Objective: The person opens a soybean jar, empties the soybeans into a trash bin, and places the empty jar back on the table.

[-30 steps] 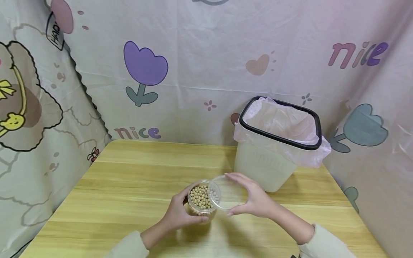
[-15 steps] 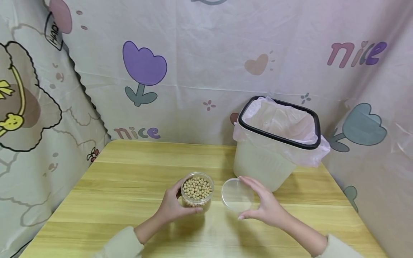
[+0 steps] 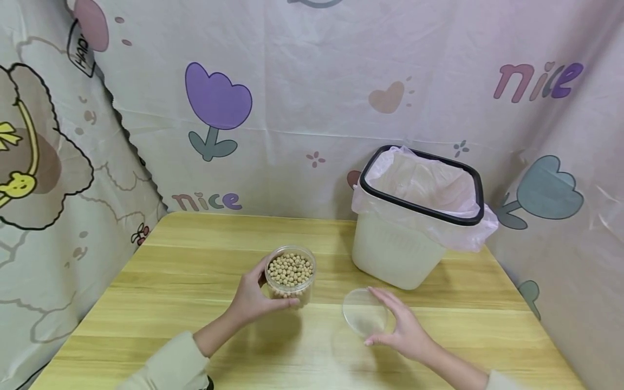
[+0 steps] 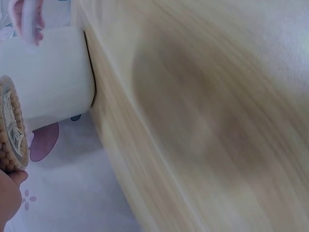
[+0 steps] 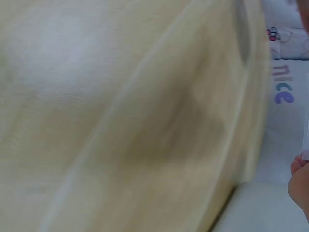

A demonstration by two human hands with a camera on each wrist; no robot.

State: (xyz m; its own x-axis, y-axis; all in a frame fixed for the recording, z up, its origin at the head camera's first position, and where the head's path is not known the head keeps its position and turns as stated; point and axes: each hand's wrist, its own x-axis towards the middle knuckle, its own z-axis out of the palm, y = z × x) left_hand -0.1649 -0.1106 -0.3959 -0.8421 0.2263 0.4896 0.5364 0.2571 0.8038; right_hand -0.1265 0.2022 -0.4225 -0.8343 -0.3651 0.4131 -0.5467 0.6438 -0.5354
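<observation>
A clear round jar (image 3: 303,295) filled with pale beans (image 3: 290,270), apparently soybeans, has its mouth uncovered. My left hand (image 3: 253,299) grips its side, thumb in front, and holds it above the table, where a shadow falls. From the left wrist view, a printed label (image 4: 13,126) shows on the jar's underside. To the right, my right hand (image 3: 404,331) pinches the edge of a clear round lid (image 3: 358,314), apart from the jar. Only a sliver of the lid (image 5: 306,125) and part of that hand show in the right wrist view.
A whitish bin (image 3: 400,252) with a black rim (image 3: 419,207) and a pink bag liner (image 3: 434,181) stands at the back right of the wooden table (image 3: 195,260). Printed cloth (image 3: 302,92) hangs behind and at both sides.
My left hand has moved the jar left and further back. My right hand has drawn the lid right and nearer, so lid and jar no longer overlap in view.
</observation>
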